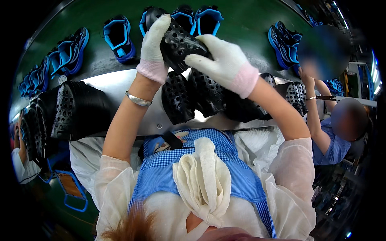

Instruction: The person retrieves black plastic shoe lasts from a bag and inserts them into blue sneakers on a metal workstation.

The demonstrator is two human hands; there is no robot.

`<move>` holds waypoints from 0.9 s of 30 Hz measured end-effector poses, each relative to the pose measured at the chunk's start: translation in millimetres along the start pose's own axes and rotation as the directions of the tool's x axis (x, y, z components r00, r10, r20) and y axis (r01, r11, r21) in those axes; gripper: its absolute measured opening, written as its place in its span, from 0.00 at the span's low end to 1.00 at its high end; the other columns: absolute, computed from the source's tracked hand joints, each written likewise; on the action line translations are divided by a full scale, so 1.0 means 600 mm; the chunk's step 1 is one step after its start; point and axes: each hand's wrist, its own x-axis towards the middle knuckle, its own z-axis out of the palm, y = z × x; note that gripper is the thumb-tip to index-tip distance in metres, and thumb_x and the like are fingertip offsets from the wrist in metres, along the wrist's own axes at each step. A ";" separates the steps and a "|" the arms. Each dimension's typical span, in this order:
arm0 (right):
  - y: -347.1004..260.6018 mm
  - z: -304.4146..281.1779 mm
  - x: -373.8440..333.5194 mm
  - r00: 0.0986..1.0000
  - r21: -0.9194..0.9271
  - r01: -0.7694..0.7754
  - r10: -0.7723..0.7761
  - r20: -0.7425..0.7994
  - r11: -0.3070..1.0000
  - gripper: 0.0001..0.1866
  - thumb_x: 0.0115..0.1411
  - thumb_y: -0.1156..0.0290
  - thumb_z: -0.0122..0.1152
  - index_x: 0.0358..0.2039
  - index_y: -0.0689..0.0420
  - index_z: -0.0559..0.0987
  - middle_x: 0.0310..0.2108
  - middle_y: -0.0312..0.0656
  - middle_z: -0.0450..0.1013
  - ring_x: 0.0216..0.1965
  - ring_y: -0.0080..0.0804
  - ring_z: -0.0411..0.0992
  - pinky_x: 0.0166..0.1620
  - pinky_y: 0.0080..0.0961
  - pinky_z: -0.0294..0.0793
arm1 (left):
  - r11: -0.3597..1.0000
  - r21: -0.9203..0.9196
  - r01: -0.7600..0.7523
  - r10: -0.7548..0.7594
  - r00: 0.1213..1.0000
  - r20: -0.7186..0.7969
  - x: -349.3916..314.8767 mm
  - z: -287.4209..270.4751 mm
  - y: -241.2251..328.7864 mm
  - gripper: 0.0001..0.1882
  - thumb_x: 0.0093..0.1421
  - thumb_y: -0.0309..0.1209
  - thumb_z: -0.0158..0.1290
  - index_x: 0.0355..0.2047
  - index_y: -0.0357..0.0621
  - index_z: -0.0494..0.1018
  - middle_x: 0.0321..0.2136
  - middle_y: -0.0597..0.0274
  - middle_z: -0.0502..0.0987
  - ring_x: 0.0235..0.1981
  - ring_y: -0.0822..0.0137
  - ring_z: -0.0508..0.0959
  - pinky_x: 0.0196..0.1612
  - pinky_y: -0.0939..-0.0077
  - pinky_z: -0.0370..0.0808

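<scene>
Both my hands wear white knit gloves with pink cuffs. Between them, over the far edge of the metal ledge, is a black shoe last (179, 45) dotted with round holes. My left hand (155, 48) is closed along its left side, fingers pointing away from me. From the right, my right hand (225, 62) grips its narrower end between thumb and fingers. Just below my hands, more holed black lasts (177, 96) stand on the ledge. Black-and-blue sneakers (209, 21) sit right behind the held last, which partly covers them.
A green belt (90, 52) carries a lone sneaker (118, 38) and rows of sneakers (70, 50) at left. More black lasts (76, 106) line the metal ledge (146, 122). At right, a co-worker (327, 128) reaches toward sneakers (283, 44). A blue-framed stool (72, 188) stands lower left.
</scene>
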 end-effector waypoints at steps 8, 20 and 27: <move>0.046 -0.018 0.042 0.998 -0.343 0.030 -0.008 0.065 0.939 0.23 0.53 0.52 0.56 0.27 0.64 0.73 0.20 0.53 0.72 0.26 0.50 0.74 0.33 0.39 0.74 | 0.729 0.681 0.073 -0.062 0.997 -0.040 0.038 -0.060 -0.014 0.28 0.58 0.52 0.52 0.45 0.38 0.74 0.33 0.64 0.74 0.35 0.73 0.74 0.39 0.78 0.74; 0.113 -0.050 0.222 0.900 -0.638 0.002 0.277 0.336 0.770 0.25 0.49 0.50 0.53 0.29 0.64 0.80 0.27 0.53 0.75 0.31 0.45 0.75 0.37 0.33 0.74 | -0.154 0.923 -0.353 -0.041 0.936 0.351 0.110 -0.094 -0.108 0.14 0.58 0.39 0.51 0.39 0.43 0.73 0.37 0.54 0.72 0.39 0.50 0.74 0.41 0.60 0.73; 0.115 0.085 0.243 0.896 -0.775 -0.046 0.369 0.247 0.631 0.18 0.58 0.58 0.48 0.34 0.57 0.82 0.37 0.50 0.77 0.40 0.46 0.75 0.43 0.38 0.74 | -0.146 0.973 -0.179 -0.162 0.975 0.155 0.122 -0.088 -0.129 0.20 0.56 0.45 0.52 0.41 0.43 0.75 0.41 0.53 0.76 0.41 0.48 0.74 0.44 0.60 0.73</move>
